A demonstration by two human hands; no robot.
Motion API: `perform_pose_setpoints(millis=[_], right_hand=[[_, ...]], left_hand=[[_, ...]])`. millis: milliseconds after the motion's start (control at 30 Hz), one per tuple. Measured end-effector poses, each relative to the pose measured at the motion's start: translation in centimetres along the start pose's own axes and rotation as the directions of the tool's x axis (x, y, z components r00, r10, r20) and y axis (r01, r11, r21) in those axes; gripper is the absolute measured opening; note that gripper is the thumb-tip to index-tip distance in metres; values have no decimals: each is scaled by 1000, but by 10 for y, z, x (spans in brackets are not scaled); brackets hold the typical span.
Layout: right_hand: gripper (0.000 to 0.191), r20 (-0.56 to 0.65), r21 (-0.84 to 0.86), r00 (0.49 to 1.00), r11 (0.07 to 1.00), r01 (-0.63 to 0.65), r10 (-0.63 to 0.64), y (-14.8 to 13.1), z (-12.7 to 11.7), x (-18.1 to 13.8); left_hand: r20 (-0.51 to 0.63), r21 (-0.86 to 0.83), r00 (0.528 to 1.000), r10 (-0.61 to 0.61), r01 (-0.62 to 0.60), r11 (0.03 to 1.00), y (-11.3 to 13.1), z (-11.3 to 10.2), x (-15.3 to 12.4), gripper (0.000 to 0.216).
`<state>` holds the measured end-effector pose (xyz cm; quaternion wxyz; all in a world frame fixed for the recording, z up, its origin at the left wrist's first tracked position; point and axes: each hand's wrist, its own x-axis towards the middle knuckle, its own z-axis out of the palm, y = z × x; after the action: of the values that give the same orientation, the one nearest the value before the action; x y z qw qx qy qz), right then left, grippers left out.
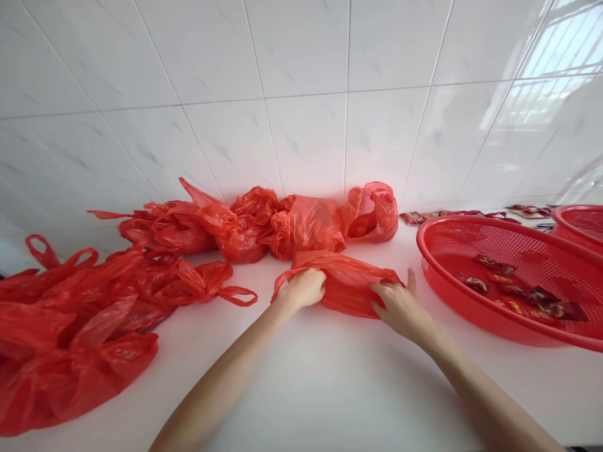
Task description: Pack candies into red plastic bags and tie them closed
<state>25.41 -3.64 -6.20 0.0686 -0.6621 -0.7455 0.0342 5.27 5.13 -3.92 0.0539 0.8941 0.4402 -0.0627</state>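
Observation:
A red plastic bag [346, 285] lies flat on the white counter [301, 376] in the middle of the head view. My left hand [305, 289] grips its left end with curled fingers. My right hand [398, 304] pinches its right end, thumb raised. Both forearms reach in from the bottom edge.
Several filled, tied red bags [264, 223] line the tiled wall behind. A heap of loose red bags [80, 314] covers the left. A red mesh basket [499, 314] with several wrapped sweets [518, 292] sits at the right, a second basket [581, 223] beyond it.

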Motion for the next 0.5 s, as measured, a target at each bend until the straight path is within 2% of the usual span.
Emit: perform_pose_setpoints(millis=[100, 200, 433, 500], right_hand=[[29, -10, -39, 999, 998, -47, 47, 6, -1, 0], [35, -39, -53, 996, 996, -79, 77, 15, 0, 0], [56, -146, 6, 989, 1000, -1, 2, 22, 1, -1], [53, -204, 37, 978, 998, 41, -33, 19, -1, -2]], left_hand=[[110, -39, 990, -88, 93, 995, -10, -7, -4, 20], [192, -67, 975, -117, 132, 989, -8, -16, -11, 20], [286, -31, 956, -66, 78, 996, 11, -35, -29, 10], [299, -16, 953, -50, 58, 998, 15, -39, -34, 6]])
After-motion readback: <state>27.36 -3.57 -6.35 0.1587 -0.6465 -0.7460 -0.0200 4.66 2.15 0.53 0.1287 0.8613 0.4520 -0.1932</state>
